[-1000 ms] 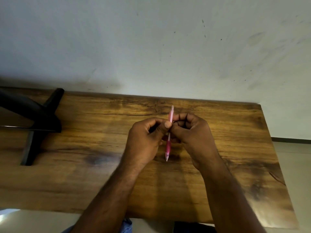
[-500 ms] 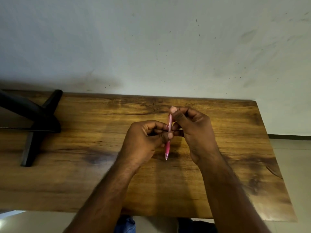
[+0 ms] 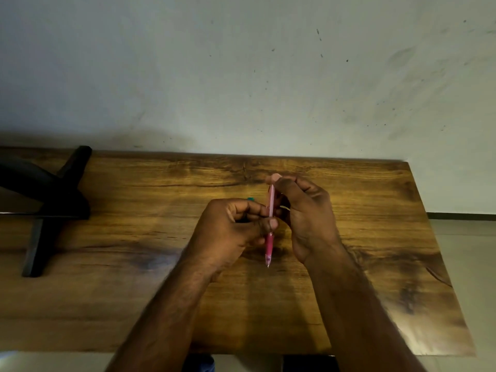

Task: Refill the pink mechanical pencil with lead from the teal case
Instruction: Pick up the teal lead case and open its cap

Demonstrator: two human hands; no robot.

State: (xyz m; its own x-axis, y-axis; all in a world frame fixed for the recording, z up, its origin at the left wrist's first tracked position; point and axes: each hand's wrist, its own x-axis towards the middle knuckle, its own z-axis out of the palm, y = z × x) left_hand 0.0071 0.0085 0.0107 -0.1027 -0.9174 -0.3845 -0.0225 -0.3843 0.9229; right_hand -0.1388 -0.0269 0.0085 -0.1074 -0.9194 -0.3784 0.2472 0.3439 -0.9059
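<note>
The pink mechanical pencil point(image 3: 270, 229) stands nearly upright above the middle of the wooden table point(image 3: 134, 304), tip pointing down toward me. My left hand point(image 3: 230, 232) pinches its barrel at mid-length. My right hand point(image 3: 306, 216) is curled beside the upper half, with the thumb pressed on the pencil's top end. A small teal sliver, likely the teal case point(image 3: 250, 199), peeks out just above my left hand's knuckles; the rest of it is hidden by the hand.
A black stand with crossed feet point(image 3: 51, 210) sits at the table's left end. A pale wall rises right behind the table's far edge. The table's right edge drops to a light floor.
My right hand has shifted up along the pencil, and its thumb now sits on the top end. The left hand's grip on the barrel has stayed the same.
</note>
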